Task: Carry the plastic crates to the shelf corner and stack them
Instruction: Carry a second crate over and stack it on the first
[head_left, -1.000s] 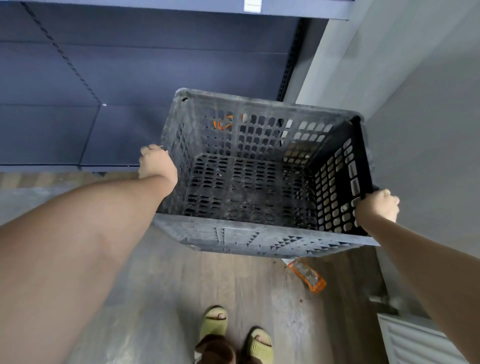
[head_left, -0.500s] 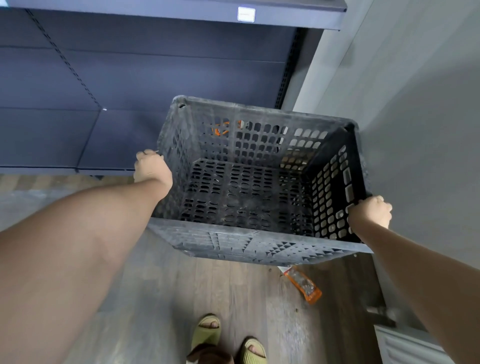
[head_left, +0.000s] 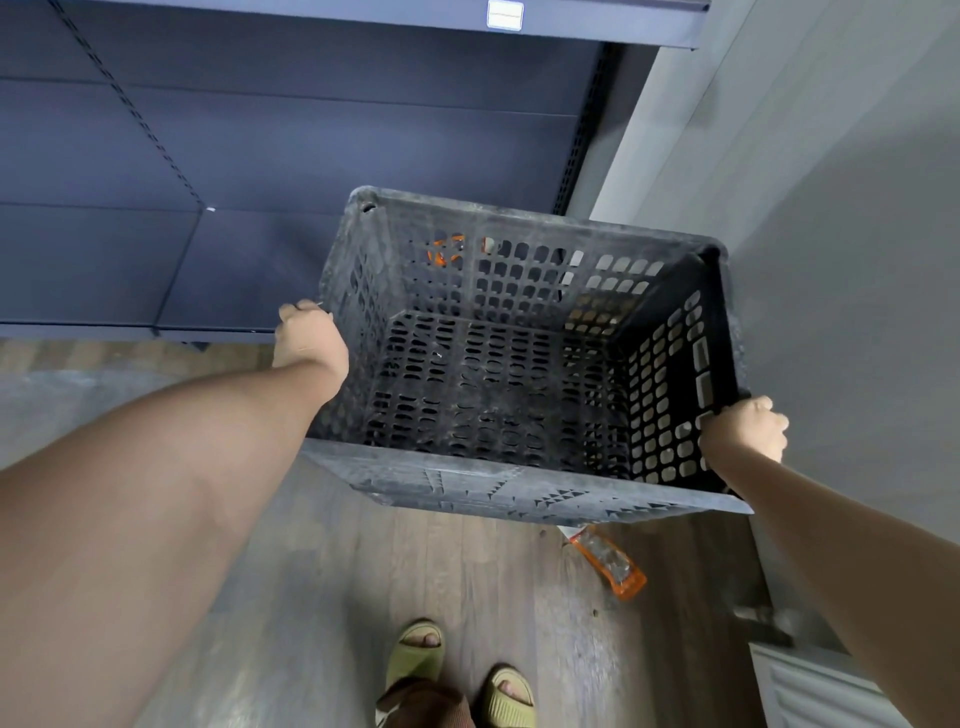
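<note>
Lowered crate between both hands.

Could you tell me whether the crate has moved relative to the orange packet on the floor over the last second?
Yes. The crate has come down and nearer: its near edge now almost covers the orange packet, which showed clear below it before.

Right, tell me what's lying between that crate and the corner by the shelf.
An orange object shows through the holes of the crate's far wall, toward the shelf; what it is can't be told. An orange-edged clear packet lies on the floor under the near right corner. Nothing else is visible.
</note>
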